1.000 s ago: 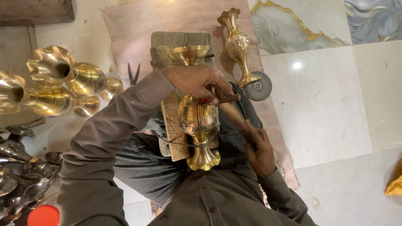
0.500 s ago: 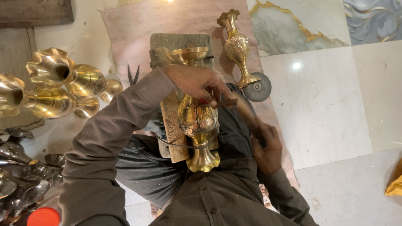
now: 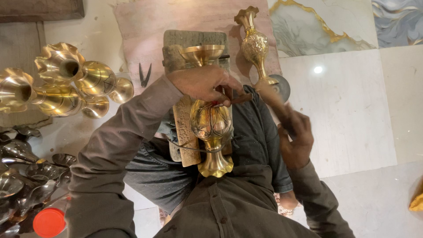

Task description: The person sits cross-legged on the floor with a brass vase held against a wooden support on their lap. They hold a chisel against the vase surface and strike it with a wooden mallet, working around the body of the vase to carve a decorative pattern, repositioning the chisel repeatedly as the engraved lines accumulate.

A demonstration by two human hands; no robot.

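A brass vase (image 3: 211, 125) lies on its side across my lap, its flared base toward me and its neck resting on a worn wooden block (image 3: 176, 44). My left hand (image 3: 202, 83) presses down on the vase's upper body and pinches a small dark chisel (image 3: 240, 98) against it. My right hand (image 3: 297, 139) is out to the right of the vase, closed around the wooden handle of a hammer (image 3: 273, 103), which is blurred with motion and points toward the chisel.
A finished engraved brass vase (image 3: 254, 44) stands upright beyond the block on a pink slab. Several plain brass vases (image 3: 66, 83) lie heaped at the left, above dark metal pieces (image 3: 22, 176) and a red lid (image 3: 49, 221). Small black pincers (image 3: 145, 74) lie nearby.
My right hand has swung up and to the right with the hammer. My left hand and the vase have stayed in place.
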